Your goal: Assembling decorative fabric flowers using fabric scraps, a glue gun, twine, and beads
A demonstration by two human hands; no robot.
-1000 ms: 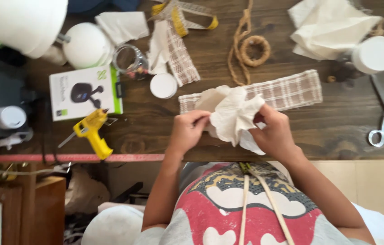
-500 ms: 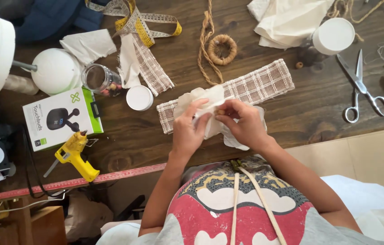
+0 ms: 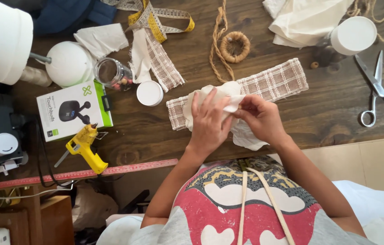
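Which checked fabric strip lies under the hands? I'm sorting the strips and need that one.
The long brown-and-white checked woven strip lying crosswise near the table's front edge; both hands press cream cloth onto its end. The other checked strip lies untouched beside the glass jar.

Cream cloth (image 3: 246, 136) looked soft, matt; checked strip (image 3: 276, 84) coarse woven; table (image 3: 255, 27) dark matt wood; scissors (image 3: 380, 88) shiny metal, rt edge.

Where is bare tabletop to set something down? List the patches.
Bare wood lies between the plaid strip and the scissors, and between the glue gun and the hands. The far edge by the tape measure is crowded.
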